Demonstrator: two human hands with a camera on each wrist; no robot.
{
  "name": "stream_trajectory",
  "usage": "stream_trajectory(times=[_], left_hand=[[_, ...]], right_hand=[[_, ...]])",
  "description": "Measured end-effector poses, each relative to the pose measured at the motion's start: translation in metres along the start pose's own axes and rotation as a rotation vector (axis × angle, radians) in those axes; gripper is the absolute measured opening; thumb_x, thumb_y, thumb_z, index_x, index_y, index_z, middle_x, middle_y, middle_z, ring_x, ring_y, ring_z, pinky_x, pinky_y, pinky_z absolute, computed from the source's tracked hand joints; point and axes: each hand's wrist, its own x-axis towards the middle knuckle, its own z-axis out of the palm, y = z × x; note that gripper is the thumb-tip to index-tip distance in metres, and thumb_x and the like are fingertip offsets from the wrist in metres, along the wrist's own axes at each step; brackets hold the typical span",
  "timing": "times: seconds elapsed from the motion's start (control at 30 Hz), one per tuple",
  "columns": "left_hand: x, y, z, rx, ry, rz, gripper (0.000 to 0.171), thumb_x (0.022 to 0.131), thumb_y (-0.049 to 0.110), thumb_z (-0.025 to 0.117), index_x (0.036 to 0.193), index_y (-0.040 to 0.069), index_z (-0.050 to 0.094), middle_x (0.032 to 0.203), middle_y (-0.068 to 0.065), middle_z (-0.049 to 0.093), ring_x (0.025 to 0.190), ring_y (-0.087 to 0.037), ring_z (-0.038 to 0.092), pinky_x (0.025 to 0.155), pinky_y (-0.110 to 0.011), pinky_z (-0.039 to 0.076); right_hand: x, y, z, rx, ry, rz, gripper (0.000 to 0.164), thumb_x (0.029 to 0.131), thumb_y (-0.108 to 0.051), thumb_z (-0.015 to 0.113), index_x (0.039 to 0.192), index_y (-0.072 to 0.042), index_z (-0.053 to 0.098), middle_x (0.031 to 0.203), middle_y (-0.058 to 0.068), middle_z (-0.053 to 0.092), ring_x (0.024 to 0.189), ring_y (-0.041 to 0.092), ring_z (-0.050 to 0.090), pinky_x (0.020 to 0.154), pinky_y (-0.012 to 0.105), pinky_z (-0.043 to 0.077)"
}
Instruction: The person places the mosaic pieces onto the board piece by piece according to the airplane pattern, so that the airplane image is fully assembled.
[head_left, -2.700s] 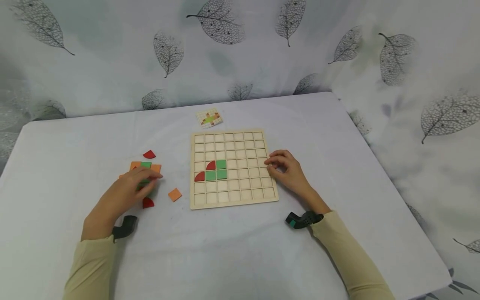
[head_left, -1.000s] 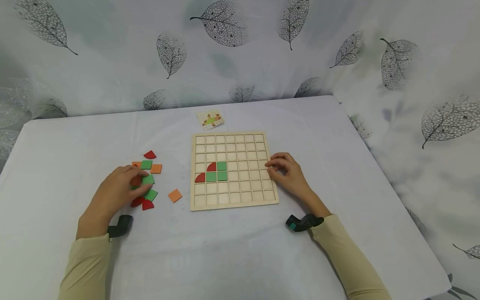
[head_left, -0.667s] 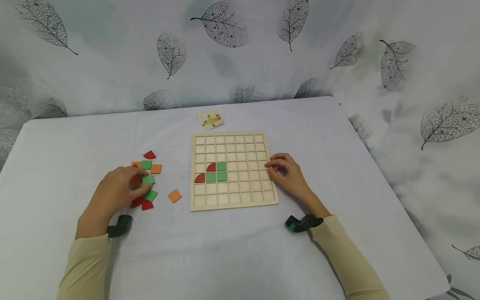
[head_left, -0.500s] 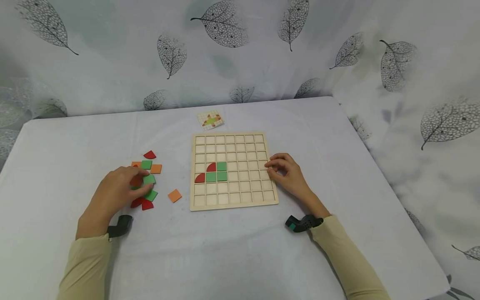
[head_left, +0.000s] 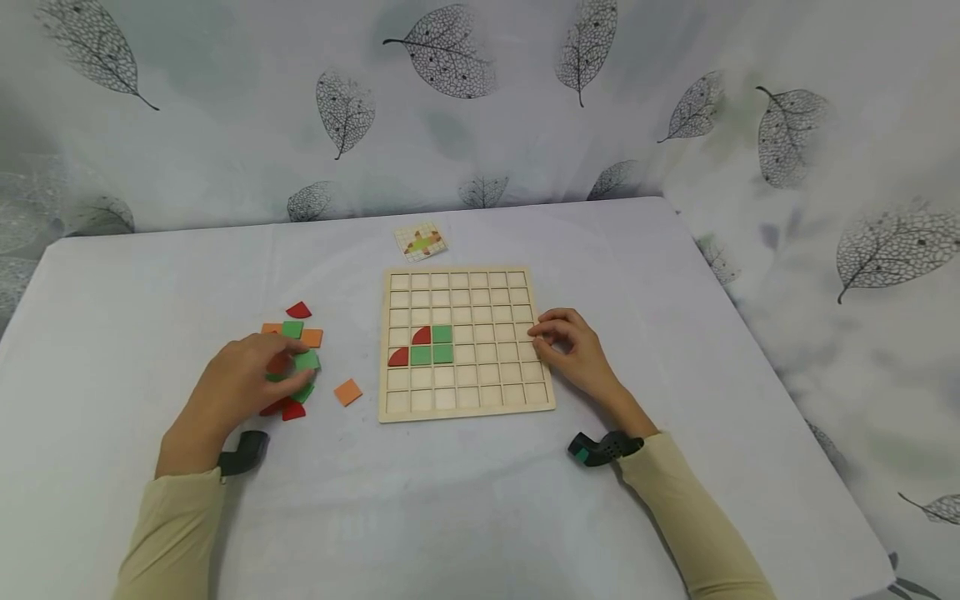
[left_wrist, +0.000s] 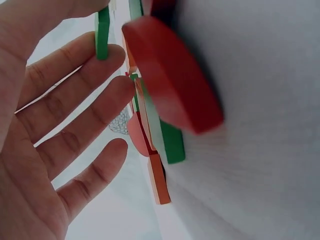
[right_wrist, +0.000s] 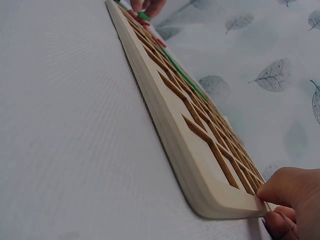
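Note:
In the head view, my left hand [head_left: 232, 379] is over a pile of flat wooden tiles, pinching a green square tile [head_left: 307, 361]. The left wrist view shows that green tile [left_wrist: 102, 35] raised above the pile, its other fingers spread. Beneath are a red quarter-circle tile [left_wrist: 172, 75], an orange tile [left_wrist: 159, 180] and more green ones. My right hand [head_left: 576, 346] grips the right edge of a wooden grid board [head_left: 465, 413], thumb on its rim. On the board lie two red quarter-circles [head_left: 422, 335] and three green squares [head_left: 442, 334].
A small pattern card [head_left: 422, 242] lies behind the board. One orange square [head_left: 348, 392] sits alone between pile and board, and a red quarter-circle [head_left: 298, 310] lies at the pile's far side. Leaf-printed cloth hangs behind the white table [head_left: 465, 508].
My left hand drew back across the pile, took a green square, and has since shifted slightly right with it. My right hand stays at the board's edge.

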Motion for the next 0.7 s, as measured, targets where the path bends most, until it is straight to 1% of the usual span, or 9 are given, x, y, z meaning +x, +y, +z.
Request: stream_trajectory(times=[0.17, 0.37, 0.5, 0.7], left_hand=[[0.002, 0.002, 0.005, 0.0, 0.035, 0.048, 0.026, 0.075, 0.014, 0.081, 0.097, 0.006, 0.07, 0.082, -0.002, 0.065, 0.072, -0.016, 0.055, 0.072, -0.04, 0.046], [0.007, 0.005, 0.008, 0.009, 0.065, 0.128, 0.027, 0.071, 0.01, 0.081, 0.096, 0.005, 0.07, 0.081, -0.004, 0.066, 0.071, -0.018, 0.059, 0.066, -0.038, 0.047], [0.011, 0.009, 0.008, 0.0, 0.052, 0.122, 0.028, 0.072, 0.01, 0.081, 0.097, 0.008, 0.071, 0.083, -0.002, 0.067, 0.075, -0.017, 0.062, 0.062, -0.036, 0.048], [0.017, 0.018, 0.005, -0.042, 0.016, 0.086, 0.029, 0.075, 0.012, 0.081, 0.102, 0.012, 0.07, 0.091, 0.0, 0.068, 0.082, -0.018, 0.064, 0.065, -0.038, 0.048]], right_hand=[[0.0, 0.0, 0.0, 0.004, -0.003, 0.008, 0.015, 0.088, 0.008, 0.064, 0.102, 0.012, 0.068, 0.118, 0.031, 0.053, 0.086, 0.029, 0.057, 0.08, 0.03, 0.049], [0.0, 0.0, 0.0, 0.018, -0.003, 0.013, 0.015, 0.088, 0.008, 0.064, 0.102, 0.012, 0.067, 0.118, 0.031, 0.052, 0.087, 0.03, 0.057, 0.081, 0.029, 0.048], [-0.001, 0.001, -0.001, 0.024, -0.005, 0.016, 0.015, 0.088, 0.008, 0.064, 0.102, 0.012, 0.067, 0.118, 0.031, 0.052, 0.088, 0.029, 0.056, 0.081, 0.028, 0.048], [0.0, 0.001, -0.001, 0.015, -0.003, 0.012, 0.015, 0.088, 0.008, 0.064, 0.102, 0.012, 0.067, 0.118, 0.03, 0.053, 0.087, 0.026, 0.056, 0.08, 0.028, 0.048]])
